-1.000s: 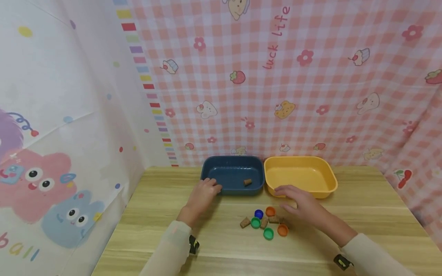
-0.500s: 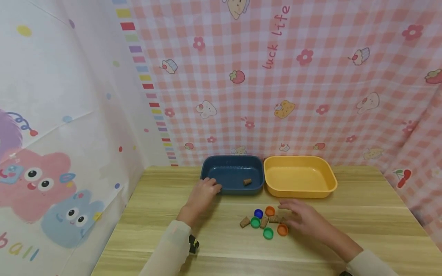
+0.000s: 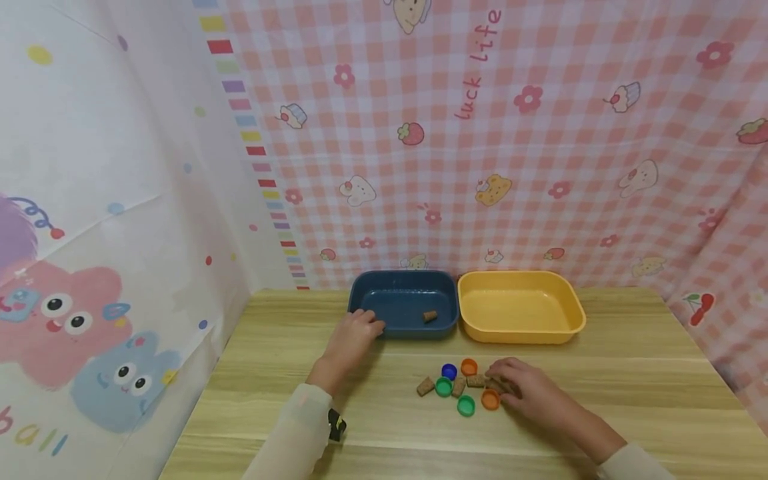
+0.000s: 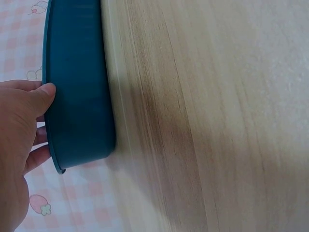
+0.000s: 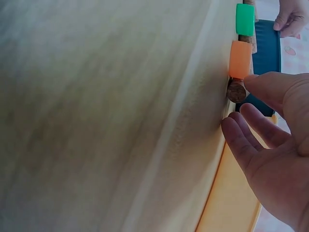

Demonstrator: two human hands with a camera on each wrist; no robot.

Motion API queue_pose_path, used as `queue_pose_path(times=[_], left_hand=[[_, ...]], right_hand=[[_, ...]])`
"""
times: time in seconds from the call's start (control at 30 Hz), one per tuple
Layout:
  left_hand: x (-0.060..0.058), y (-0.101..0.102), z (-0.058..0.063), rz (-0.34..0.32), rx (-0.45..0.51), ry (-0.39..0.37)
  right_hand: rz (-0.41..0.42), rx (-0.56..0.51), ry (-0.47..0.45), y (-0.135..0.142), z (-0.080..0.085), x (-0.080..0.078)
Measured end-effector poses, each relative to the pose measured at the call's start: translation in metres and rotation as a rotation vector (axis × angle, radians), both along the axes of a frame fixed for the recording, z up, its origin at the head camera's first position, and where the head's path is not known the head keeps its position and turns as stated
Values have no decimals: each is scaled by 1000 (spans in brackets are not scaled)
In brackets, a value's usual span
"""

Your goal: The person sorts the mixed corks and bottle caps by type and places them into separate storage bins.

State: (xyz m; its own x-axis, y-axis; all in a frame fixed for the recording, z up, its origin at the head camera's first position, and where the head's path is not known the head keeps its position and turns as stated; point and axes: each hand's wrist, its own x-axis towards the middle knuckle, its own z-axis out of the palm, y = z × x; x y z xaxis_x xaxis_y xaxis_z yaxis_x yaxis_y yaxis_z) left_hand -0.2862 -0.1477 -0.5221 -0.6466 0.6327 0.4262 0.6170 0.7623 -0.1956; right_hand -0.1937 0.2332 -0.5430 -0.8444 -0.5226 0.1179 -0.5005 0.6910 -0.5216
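My left hand (image 3: 354, 337) grips the near left rim of a dark blue tray (image 3: 414, 332), thumb outside and fingers over the edge. One cork (image 3: 429, 317) lies inside that tray. My right hand (image 3: 531, 390) is at the right end of a small cluster on the table. Its thumb and fingers are spread around another cork (image 5: 236, 92), fingertips right beside it, with an orange bottle cap (image 5: 240, 59) close by. The cluster also has corks (image 3: 425, 387), a blue cap (image 3: 449, 372), green caps (image 3: 466, 405) and a second orange cap (image 3: 469, 367).
A yellow tray (image 3: 522, 335) stands right of the blue one, both at the back of the wooden table (image 3: 390, 440). Behind them hangs a pink checked cloth (image 3: 456, 233). A white printed cloth (image 3: 138, 267) hangs at the left.
My right hand has come down from in front of the yellow tray to the cork at the cluster's right end, its fingers drawing in around it. My left hand stays on the blue tray.
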Motion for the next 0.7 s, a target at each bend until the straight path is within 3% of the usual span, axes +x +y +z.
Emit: queue_pose_path(times=[0.4, 0.7], left_hand=[[-1, -1, -2, 7, 6, 8], [-1, -1, -3, 3, 0, 8]], right_hand=[[9, -16, 23, -3, -1, 0], [-43, 8, 51, -5, -3, -1]])
